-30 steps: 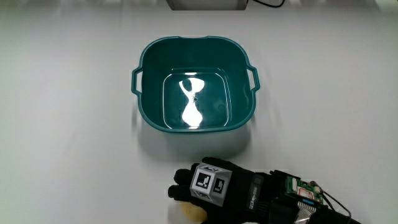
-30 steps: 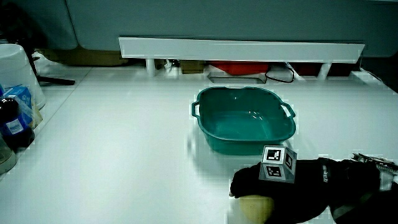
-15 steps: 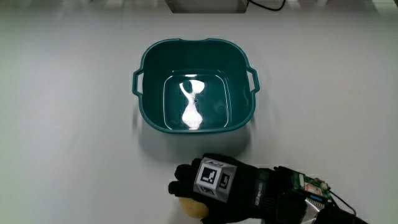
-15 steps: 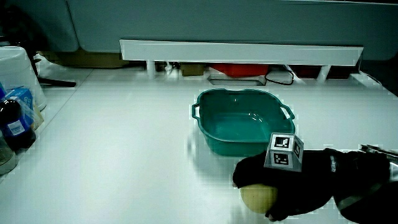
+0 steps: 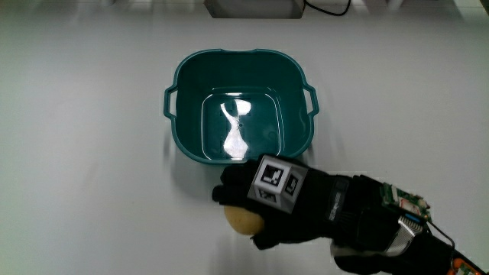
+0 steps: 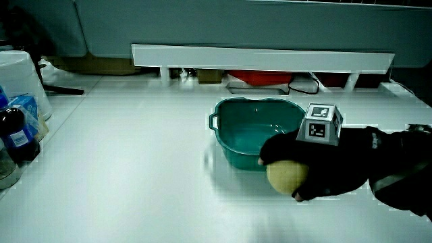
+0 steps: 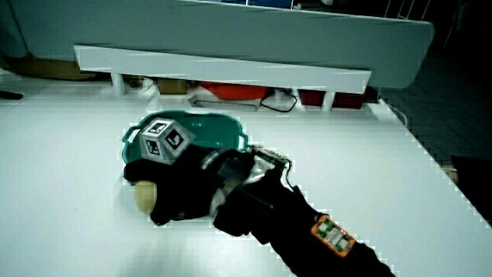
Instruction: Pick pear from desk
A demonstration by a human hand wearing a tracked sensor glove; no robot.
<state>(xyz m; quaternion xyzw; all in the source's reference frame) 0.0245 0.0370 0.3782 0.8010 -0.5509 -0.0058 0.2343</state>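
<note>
A yellowish pear [image 5: 241, 220] [image 6: 286, 178] [image 7: 145, 195] is held in the gloved hand [image 5: 263, 200] [image 6: 304, 162] [image 7: 173, 181], whose fingers curl over its top. Hand and pear are lifted above the table, just nearer to the person than the teal basin [image 5: 238, 107] [image 6: 250, 128] [image 7: 227, 131]. Only the lower part of the pear shows under the glove. The patterned cube [image 5: 276, 177] sits on the back of the hand. The basin holds nothing.
A low white partition [image 6: 263, 55] [image 7: 223, 71] runs along the table's edge farthest from the person, with cables and a red thing under it. In a side view, bottles and a white container [image 6: 17, 101] stand at the table's edge.
The hand has risen off the table with the pear and moved toward the basin. The basin stayed put.
</note>
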